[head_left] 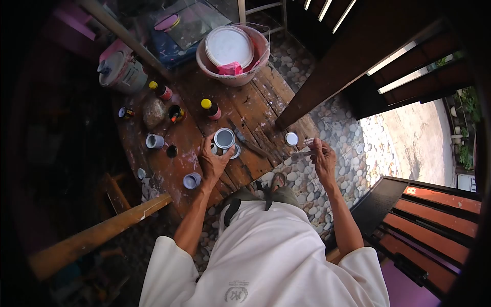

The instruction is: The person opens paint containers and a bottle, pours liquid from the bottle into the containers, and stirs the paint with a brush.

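My left hand [212, 162] is curled around a small open tin [224, 138] with grey inside, thumb on one side and fingers on the other. Just under the tin lies a round metal piece [235, 151], perhaps a lid, partly covered. A tool with a wooden handle [254, 149] rests on the planks to the right of the tin. Out to the right, my right hand [323, 157] is raised over the pebble floor. Its fingers are pinched together on a small, thin, whitish piece whose kind I cannot make out. A white round lid or jar [291, 138] stands near it.
The paint-stained wooden table [245, 110] carries two yellow-capped bottles [210, 109] [160, 90], a stone-like lump [154, 113], and small paint pots [155, 141] [192, 180]. A pink basin [232, 79] and bucket [123, 71] stand behind. A dark post [327, 71] rises at right.
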A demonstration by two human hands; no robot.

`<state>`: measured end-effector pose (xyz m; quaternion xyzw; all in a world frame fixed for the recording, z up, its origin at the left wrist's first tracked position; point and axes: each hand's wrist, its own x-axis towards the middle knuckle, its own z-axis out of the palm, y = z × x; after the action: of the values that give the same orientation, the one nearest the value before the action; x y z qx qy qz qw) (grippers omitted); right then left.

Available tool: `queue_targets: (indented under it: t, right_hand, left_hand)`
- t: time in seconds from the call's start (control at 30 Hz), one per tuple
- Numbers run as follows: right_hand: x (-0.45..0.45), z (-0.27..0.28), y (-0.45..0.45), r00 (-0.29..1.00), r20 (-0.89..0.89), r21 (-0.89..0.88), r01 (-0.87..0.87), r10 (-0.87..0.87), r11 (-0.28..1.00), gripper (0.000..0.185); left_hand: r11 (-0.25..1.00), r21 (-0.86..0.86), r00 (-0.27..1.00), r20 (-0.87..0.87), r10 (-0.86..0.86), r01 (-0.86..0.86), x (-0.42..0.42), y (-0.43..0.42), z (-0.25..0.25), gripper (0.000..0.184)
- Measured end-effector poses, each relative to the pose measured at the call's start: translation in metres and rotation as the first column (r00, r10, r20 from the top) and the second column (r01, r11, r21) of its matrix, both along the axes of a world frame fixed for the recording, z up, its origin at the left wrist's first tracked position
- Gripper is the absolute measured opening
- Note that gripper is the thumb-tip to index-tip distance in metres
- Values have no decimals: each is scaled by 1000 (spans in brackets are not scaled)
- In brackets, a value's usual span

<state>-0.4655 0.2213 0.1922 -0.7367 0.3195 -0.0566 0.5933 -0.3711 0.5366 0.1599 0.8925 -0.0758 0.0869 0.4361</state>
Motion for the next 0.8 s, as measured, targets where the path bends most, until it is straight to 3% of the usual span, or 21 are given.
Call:
queue_targets:
  t: [0.13, 0.23, 0.3, 0.37, 0.53, 0.63, 0.8]
  right_hand:
    - [8, 29, 21, 972, 224, 176, -111, 70, 978, 33]
    - [20, 46, 40, 953, 286, 148, -144, 97, 979, 27]
    - [30, 43, 42, 946, 307, 82, -140, 109, 987, 19]
    - [39, 46, 48, 901, 354, -337, -128, 251, 933, 13]
    - [52, 39, 55, 884, 324, -482, -151, 336, 863, 13]
    - [57, 26, 57, 891, 250, -539, -198, 380, 819, 12]
    - [67, 7, 68, 894, 257, -420, -238, 366, 876, 13]
  left_hand:
    - [987, -21, 987, 33, -160, 160, 39, -19, -7, 54]
    - [972, 22, 970, 60, -236, 235, 56, -44, -25, 54]
    - [966, 11, 965, 39, -259, 258, 59, -61, -36, 54]
    - [941, -47, 941, -8, -337, 336, 60, -75, -46, 54]
    - [896, -43, 895, -44, -444, 442, 58, -93, -60, 53]
    - [884, -89, 868, -165, -468, 459, 59, -95, -68, 54]
    - [857, -10, 834, -224, -504, 515, 65, -93, -77, 60]
